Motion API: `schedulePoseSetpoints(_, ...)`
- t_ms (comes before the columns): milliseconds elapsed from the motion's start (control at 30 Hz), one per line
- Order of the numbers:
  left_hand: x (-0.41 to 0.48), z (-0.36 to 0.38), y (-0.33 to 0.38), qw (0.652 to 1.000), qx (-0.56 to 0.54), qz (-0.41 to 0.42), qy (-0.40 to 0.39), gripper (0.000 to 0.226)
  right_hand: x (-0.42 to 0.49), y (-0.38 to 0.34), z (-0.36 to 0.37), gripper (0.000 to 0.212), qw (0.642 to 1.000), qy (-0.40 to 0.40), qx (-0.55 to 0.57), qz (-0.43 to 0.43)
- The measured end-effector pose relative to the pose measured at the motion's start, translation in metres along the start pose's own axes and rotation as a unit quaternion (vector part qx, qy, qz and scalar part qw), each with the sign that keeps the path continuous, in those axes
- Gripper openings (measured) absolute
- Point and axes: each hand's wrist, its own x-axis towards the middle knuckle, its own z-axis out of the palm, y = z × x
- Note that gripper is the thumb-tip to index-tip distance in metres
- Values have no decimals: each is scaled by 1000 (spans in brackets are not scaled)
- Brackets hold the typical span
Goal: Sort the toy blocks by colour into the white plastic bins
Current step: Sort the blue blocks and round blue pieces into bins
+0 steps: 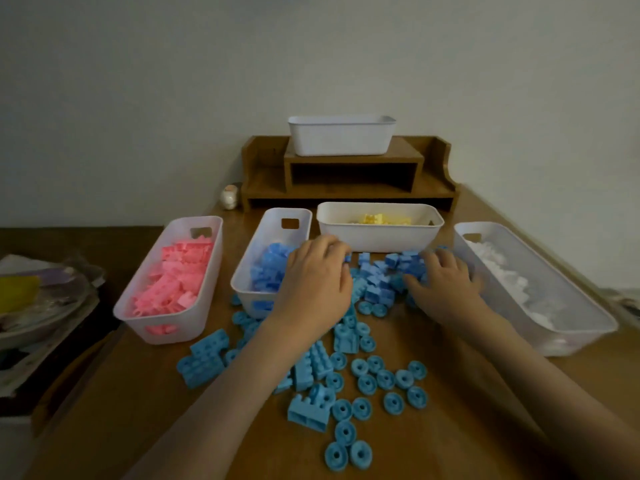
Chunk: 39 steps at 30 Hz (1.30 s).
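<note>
A heap of blue blocks (379, 277) lies on the wooden table (131, 393) between my two hands. My left hand (313, 284) curls its fingers over the heap's left end, beside the bin of blue blocks (242, 292). My right hand (446, 280) curls over the heap's right end, thumb stretched left. Nearer me lie several blue wheels (384, 379) and larger blue bricks (204, 358). A bin of pink blocks (166, 329) stands at the left, a bin with yellow blocks (377, 237) behind the heap, and a bin of white blocks (571, 329) at the right.
A wooden shelf unit (263, 174) stands against the wall with another white bin (341, 138) on top. A small round jar (230, 197) sits left of it. Stacked papers and a dish (41, 306) lie on a lower surface at the far left.
</note>
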Motion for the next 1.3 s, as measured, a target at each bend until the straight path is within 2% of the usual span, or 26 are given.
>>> schedulePoseSetpoints(100, 6, 12, 20, 991, 40, 8, -125, 51, -2, 21, 2, 63, 998, -60, 13, 21)
schedulePoseSetpoints(200, 12, 25, 32, 972, 87, 18, -217, 66, -2, 25, 10, 71, 994, -107, -2, -17)
schedulePoseSetpoints(300, 15, 37, 33, 958, 119, 45, -257, 70, -6, 19, 6, 52, 992, -84, 65, -64)
schedulePoseSetpoints(433, 10, 47, 34, 954, 150, 69, -250, 56, -15, 12, 1, 38, 967, -79, 168, -173)
schedulePoseSetpoints(600, 10, 47, 27, 972, 120, 42, -197, 50, -10, 20, -1, 46, 962, -45, 214, -163)
schedulePoseSetpoints(767, 9, 44, 19, 980, 57, -6, -189, 56, -11, 25, -4, 46, 974, -37, 150, -168)
schedulePoseSetpoints(867, 10, 41, 17, 983, 14, -18, -182, 41, -13, 24, 0, 42, 972, -78, 71, -210)
schedulePoseSetpoints(967, 9, 40, 17, 983, 18, 0, -181, 26, -16, 22, -1, 37, 966, -105, 67, -227)
schedulePoseSetpoints(1100, 8, 41, 16, 983, 38, 16, -180, 27, -20, 23, -8, 54, 954, -158, 70, -246)
schedulePoseSetpoints(1167, 7, 42, 15, 982, 57, 32, -179, 38, -21, 24, -11, 59, 948, -185, 91, -244)
schedulePoseSetpoints(1233, 6, 43, 14, 982, 60, 37, -177, 49, -21, 23, -11, 54, 945, -185, 121, -239)
schedulePoseSetpoints(1300, 4, 43, 13, 985, 51, 34, -159, 45, -20, 23, -9, 44, 949, -157, 132, -240)
